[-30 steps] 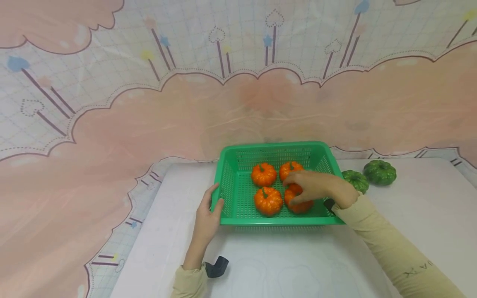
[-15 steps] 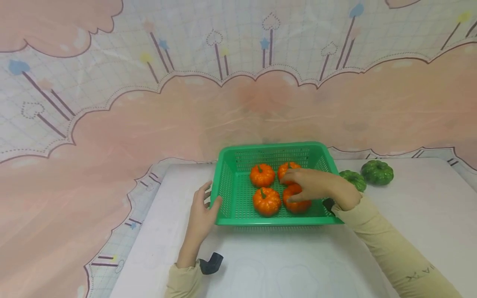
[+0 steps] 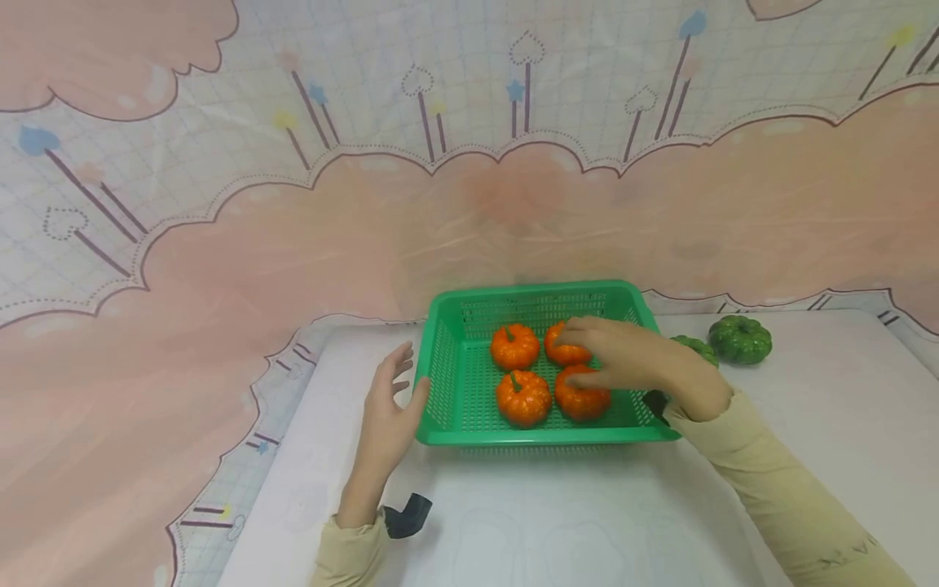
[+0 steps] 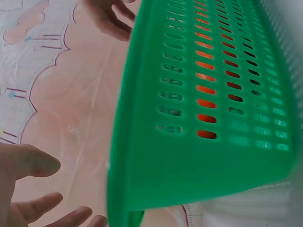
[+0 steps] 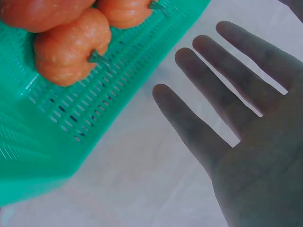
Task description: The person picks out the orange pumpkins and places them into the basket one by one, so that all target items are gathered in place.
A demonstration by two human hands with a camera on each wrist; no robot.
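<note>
Several small orange pumpkins, among them a front-left one and a front-right one, sit in a green perforated plastic basket. My right hand hovers over the basket's right side, partly covering the back-right pumpkin. In the right wrist view, its straight fingers are spread and hold nothing. Just off the basket's left wall is my left hand, fingers apart and nothing in them. The left wrist view shows its fingertips short of the rim.
Right of the basket, two green pumpkins lie on the white table: one in full view, the other partly behind my right arm. A patterned cloth hangs behind. Both wrists carry dark camera mounts.
My left hand has come off the basket's left rim and drawn away to the left. The right hand has risen slightly from the pumpkins, which stay in place.
</note>
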